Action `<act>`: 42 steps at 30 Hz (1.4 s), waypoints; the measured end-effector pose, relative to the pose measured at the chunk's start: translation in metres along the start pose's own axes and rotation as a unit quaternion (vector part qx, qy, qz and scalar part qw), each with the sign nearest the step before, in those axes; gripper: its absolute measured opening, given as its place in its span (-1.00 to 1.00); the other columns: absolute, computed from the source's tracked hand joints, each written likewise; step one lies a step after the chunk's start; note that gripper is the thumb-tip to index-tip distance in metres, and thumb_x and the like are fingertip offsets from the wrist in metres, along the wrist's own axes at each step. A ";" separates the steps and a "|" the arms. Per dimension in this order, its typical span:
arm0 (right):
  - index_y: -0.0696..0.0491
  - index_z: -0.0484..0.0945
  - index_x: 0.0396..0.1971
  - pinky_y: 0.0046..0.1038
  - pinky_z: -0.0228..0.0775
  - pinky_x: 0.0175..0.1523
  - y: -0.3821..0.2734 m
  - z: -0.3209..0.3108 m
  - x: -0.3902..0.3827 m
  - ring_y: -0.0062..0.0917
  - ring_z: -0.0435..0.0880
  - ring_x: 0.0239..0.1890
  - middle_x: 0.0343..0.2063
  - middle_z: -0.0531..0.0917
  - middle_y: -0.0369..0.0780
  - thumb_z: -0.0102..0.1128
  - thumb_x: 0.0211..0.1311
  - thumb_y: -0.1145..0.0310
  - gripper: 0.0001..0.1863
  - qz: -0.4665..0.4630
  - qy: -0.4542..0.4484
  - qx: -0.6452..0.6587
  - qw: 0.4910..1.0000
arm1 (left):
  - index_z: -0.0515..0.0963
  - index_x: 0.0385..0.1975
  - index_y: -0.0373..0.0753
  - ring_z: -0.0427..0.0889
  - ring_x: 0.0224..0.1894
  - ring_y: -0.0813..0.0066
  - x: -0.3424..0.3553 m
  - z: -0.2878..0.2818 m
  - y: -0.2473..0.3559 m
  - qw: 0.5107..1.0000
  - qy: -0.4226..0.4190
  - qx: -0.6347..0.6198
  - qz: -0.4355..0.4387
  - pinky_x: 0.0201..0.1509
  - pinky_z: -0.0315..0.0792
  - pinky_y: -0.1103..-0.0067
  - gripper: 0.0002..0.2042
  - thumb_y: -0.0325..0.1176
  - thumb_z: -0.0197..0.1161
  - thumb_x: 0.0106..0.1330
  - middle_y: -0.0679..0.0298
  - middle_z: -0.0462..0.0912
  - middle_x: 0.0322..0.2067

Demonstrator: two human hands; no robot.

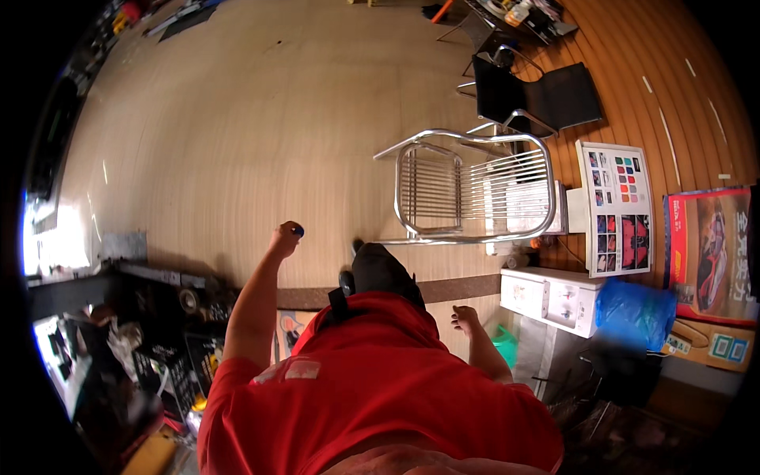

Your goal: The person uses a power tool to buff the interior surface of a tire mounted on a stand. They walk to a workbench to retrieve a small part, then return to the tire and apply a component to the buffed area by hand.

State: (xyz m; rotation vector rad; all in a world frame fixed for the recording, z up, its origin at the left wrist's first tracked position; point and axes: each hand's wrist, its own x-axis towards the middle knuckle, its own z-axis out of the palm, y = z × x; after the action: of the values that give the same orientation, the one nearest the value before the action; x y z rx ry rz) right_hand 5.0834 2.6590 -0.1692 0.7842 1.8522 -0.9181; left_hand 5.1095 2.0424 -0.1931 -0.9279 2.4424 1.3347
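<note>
My left hand [283, 242] is out in front over the floor, fingers curled round a small dark blue round thing [298, 231]. Only part of that thing shows, too little to tell its kind. My right hand [467, 319] hangs lower at my right side, fingers loosely bent and slightly apart, with nothing seen in them. Nearest to it are a green bin [504, 346] and a white water dispenser [546, 299]. Neither hand touches any furniture. Dark trousers and shoes show beneath my red shirt [380, 380].
A chrome slatted chair [475, 190] stands ahead to the right, with a black armchair [546, 91] beyond. A white display board [619, 207] and a red poster [708, 253] are on the right. Dark shelving with crates [162, 372] lines the left. Pale floor [237, 119] stretches ahead.
</note>
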 end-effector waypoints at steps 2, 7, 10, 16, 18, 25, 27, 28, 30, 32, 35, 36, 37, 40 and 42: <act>0.08 0.46 -0.14 -0.35 0.43 -0.37 -0.027 0.022 0.014 -0.43 0.59 -0.44 -0.37 0.60 -0.22 0.09 0.24 0.01 -0.57 0.008 -0.014 -0.038 0.999 | 0.59 -0.24 -0.14 0.67 -0.37 0.27 0.051 -0.005 0.025 1.000 -0.012 0.000 0.017 -0.31 0.53 0.40 -0.76 -0.42 0.21 0.04 0.11 0.66 -0.42; -0.03 0.47 -0.13 -0.26 0.42 -0.41 -0.129 0.063 0.068 -0.40 0.59 -0.48 -0.41 0.60 -0.23 0.03 0.28 0.03 -0.65 0.075 -0.043 -0.080 0.993 | 0.60 -0.33 -0.18 0.64 -0.35 0.16 0.145 -0.028 -0.037 0.991 -0.047 0.127 0.004 -0.27 0.50 0.32 -0.79 -0.28 0.20 0.05 0.10 0.65 -0.44; -0.08 0.47 -0.09 -0.31 0.41 -0.48 -0.226 0.080 0.123 -0.45 0.55 -0.55 -0.50 0.58 -0.27 0.05 0.26 0.11 -0.70 0.058 -0.079 -0.127 0.987 | 0.61 -0.36 -0.18 0.64 -0.30 0.11 0.151 -0.074 -0.133 0.947 -0.071 0.313 0.012 -0.27 0.52 0.32 -0.79 -0.28 0.24 0.01 0.08 0.65 -0.38; 0.08 0.48 -0.38 -0.44 0.36 -0.57 -0.505 0.085 0.204 -0.55 0.49 -0.65 -0.64 0.51 -0.27 0.12 0.23 0.20 -0.76 -0.142 0.015 -0.068 0.987 | 0.61 -0.27 -0.23 0.61 -0.67 0.44 0.174 -0.185 -0.098 0.958 -0.020 0.003 -0.286 -0.64 0.49 0.51 -0.79 -0.50 0.23 0.07 0.16 0.60 -0.67; 0.10 0.47 -0.49 -0.52 0.32 -0.62 -0.601 0.101 0.198 -0.61 0.50 -0.63 -0.63 0.50 -0.28 0.11 0.21 0.17 -0.72 -0.196 -0.011 -0.034 0.980 | 0.56 -0.27 -0.28 0.61 -0.65 0.42 0.195 -0.210 -0.075 0.939 0.051 -0.104 -0.322 -0.67 0.47 0.51 -0.83 -0.50 0.18 0.12 0.16 0.60 -0.60; 0.16 0.45 -0.67 -0.42 0.30 -0.55 -0.817 0.145 0.239 -0.54 0.49 -0.70 -0.77 0.48 -0.26 0.13 0.15 0.12 -0.60 -0.414 0.088 -0.185 0.887 | 0.59 -0.28 -0.28 0.64 -0.57 0.35 0.368 -0.215 0.015 0.956 0.037 -0.113 -0.266 -0.62 0.46 0.50 -0.80 -0.43 0.22 0.08 0.14 0.60 -0.54; 0.17 0.50 -0.63 -0.40 0.31 -0.53 -0.853 0.166 0.242 -0.53 0.51 -0.68 -0.75 0.53 -0.22 0.13 0.14 0.11 -0.61 -0.367 0.032 -0.217 0.904 | 0.65 -0.40 -0.23 0.66 -0.42 0.13 0.419 -0.233 -0.017 0.974 -0.030 0.180 -0.131 -0.39 0.50 0.33 -0.66 -0.06 0.19 0.07 -0.01 0.65 -0.41; 0.17 0.52 -0.61 -0.40 0.33 -0.52 -0.877 0.169 0.246 -0.52 0.52 -0.66 -0.72 0.56 -0.20 0.14 0.13 0.12 -0.62 -0.376 0.028 -0.254 0.891 | 0.65 -0.40 -0.17 0.64 -0.32 0.03 0.459 -0.240 -0.025 0.973 -0.039 0.183 -0.135 -0.25 0.47 0.25 -0.55 0.12 0.07 0.09 -0.01 0.61 -0.30; 0.18 0.56 -0.49 -0.36 0.36 -0.55 -0.866 0.158 0.270 -0.48 0.56 -0.61 -0.59 0.62 -0.19 0.16 0.14 0.13 -0.65 -0.245 0.069 -0.212 0.944 | 0.65 -0.37 -0.17 0.67 -0.36 0.17 0.520 -0.258 -0.002 0.966 -0.109 0.204 -0.116 -0.35 0.49 0.30 -0.59 0.07 0.09 0.14 0.09 0.66 -0.36; 0.18 0.54 -0.31 -0.36 0.39 -0.56 -0.888 0.187 0.253 -0.42 0.62 -0.55 -0.46 0.64 -0.13 0.16 0.18 0.02 -0.56 -0.026 -0.007 -0.127 0.991 | 0.62 -0.32 -0.15 0.66 -0.47 0.34 0.568 -0.313 -0.011 0.953 -0.164 0.185 -0.173 -0.47 0.48 0.39 -0.71 -0.07 0.14 0.18 0.19 0.67 -0.46; 0.16 0.53 -0.17 -0.29 0.50 -0.50 -0.941 0.206 0.237 -0.35 0.67 -0.45 -0.41 0.63 -0.12 0.06 0.26 0.06 -0.57 -0.011 -0.016 -0.177 0.984 | 0.58 -0.34 -0.16 0.60 -0.60 0.44 0.681 -0.392 -0.009 0.938 -0.050 -0.112 -0.325 -0.60 0.44 0.46 -0.86 -0.32 0.21 0.14 0.25 0.61 -0.60; 0.16 0.54 -0.19 -0.26 0.49 -0.47 -0.954 0.199 0.239 -0.37 0.66 -0.44 -0.36 0.65 -0.15 0.12 0.21 0.00 -0.53 -0.015 -0.007 -0.173 0.985 | 0.58 -0.35 -0.18 0.59 -0.62 0.42 0.725 -0.419 0.015 0.959 -0.057 -0.009 -0.276 -0.61 0.44 0.46 -0.88 -0.37 0.21 0.13 0.24 0.60 -0.62; 0.15 0.52 -0.16 -0.25 0.50 -0.43 -0.949 0.175 0.258 -0.39 0.67 -0.39 -0.34 0.65 -0.15 0.09 0.23 0.01 -0.53 -0.057 -0.023 -0.198 0.978 | 0.57 -0.37 -0.20 0.58 -0.63 0.41 0.766 -0.426 0.043 0.968 -0.078 0.084 -0.222 -0.62 0.45 0.46 -0.90 -0.43 0.22 0.11 0.22 0.59 -0.64; 0.13 0.52 -0.15 -0.27 0.50 -0.35 -1.018 0.220 0.263 -0.38 0.65 -0.40 -0.37 0.64 -0.19 0.07 0.23 0.03 -0.55 0.021 0.007 -0.034 0.999 | 0.58 -0.30 -0.27 0.62 -0.56 0.37 0.876 -0.492 0.136 0.981 0.014 0.095 -0.170 -0.54 0.51 0.44 -0.82 -0.43 0.24 0.08 0.14 0.62 -0.49; 0.13 0.52 -0.13 -0.28 0.49 -0.35 -1.074 0.236 0.271 -0.37 0.64 -0.42 -0.36 0.64 -0.18 0.07 0.22 0.02 -0.54 0.005 -0.021 -0.087 0.996 | 0.58 -0.28 -0.28 0.62 -0.56 0.42 0.947 -0.518 0.154 0.992 0.067 0.021 -0.108 -0.56 0.49 0.50 -0.81 -0.41 0.21 0.11 0.15 0.62 -0.51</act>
State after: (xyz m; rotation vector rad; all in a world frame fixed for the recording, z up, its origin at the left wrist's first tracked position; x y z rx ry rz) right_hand 4.2116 1.9363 -0.1997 0.6607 1.8605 -0.7490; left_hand 4.3340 1.2766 -0.2248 -1.2679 2.3726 1.1771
